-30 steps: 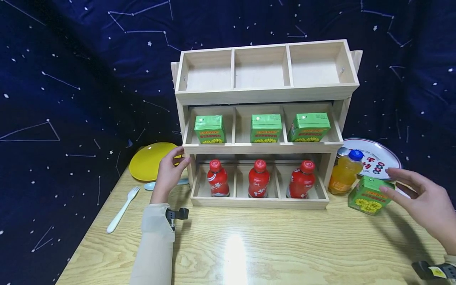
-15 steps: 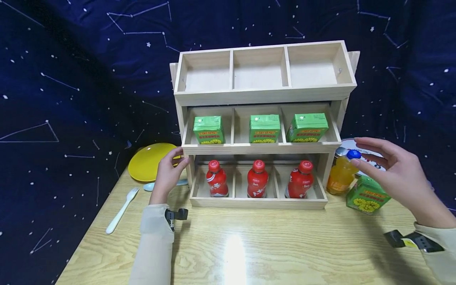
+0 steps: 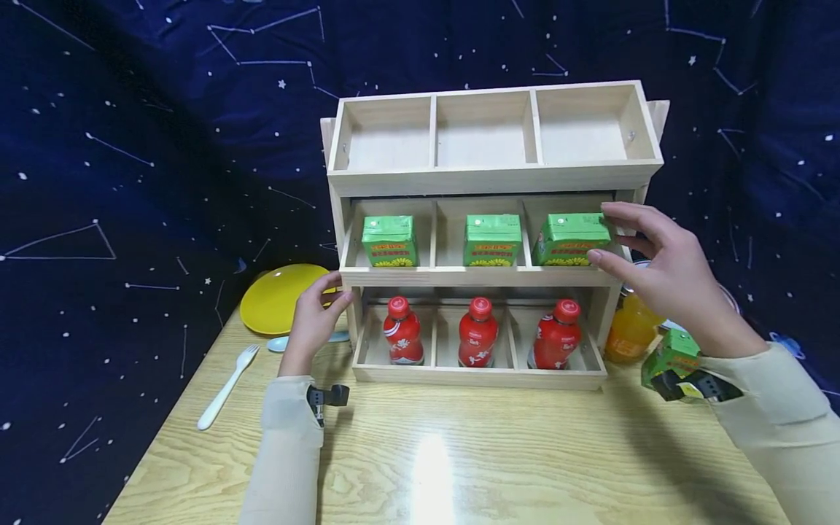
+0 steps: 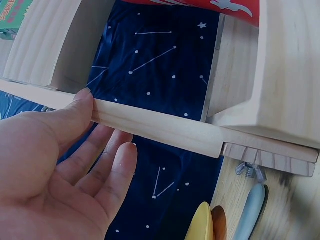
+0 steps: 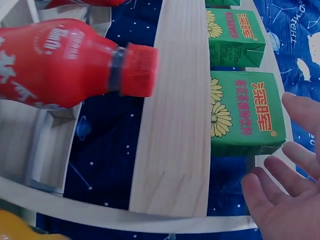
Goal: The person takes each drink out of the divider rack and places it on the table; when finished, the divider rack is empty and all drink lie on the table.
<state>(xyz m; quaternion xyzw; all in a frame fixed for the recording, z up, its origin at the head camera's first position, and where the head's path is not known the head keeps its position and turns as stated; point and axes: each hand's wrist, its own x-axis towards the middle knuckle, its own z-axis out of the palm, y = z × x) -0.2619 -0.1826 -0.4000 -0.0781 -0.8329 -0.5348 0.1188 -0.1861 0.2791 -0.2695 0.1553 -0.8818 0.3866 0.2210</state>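
A wooden three-tier shelf [image 3: 492, 177] stands on the table. Its top tier is empty, the middle tier holds three green cartons, and the bottom tier holds three red bottles [image 3: 477, 332]. My right hand [image 3: 646, 262] is open, fingers spread beside the right end of the right carton [image 3: 569, 238]. In the right wrist view the fingers [image 5: 282, 200] lie just off that carton [image 5: 245, 112], above a red bottle [image 5: 65, 62]. My left hand [image 3: 315, 313] rests open against the shelf's left side. Its thumb [image 4: 75, 112] touches the wooden rail [image 4: 160, 127].
An orange juice bottle [image 3: 630, 332] and a fourth green carton [image 3: 669, 351] stand right of the shelf, partly behind my right arm. A yellow plate [image 3: 278, 295], a spoon [image 3: 331, 337] and a white fork [image 3: 226, 386] lie to the left. A dark starry cloth hangs behind.
My right hand rose from the carton on the table, passed the orange bottle, and now sits at the right carton on the middle tier. The left hand stayed put.
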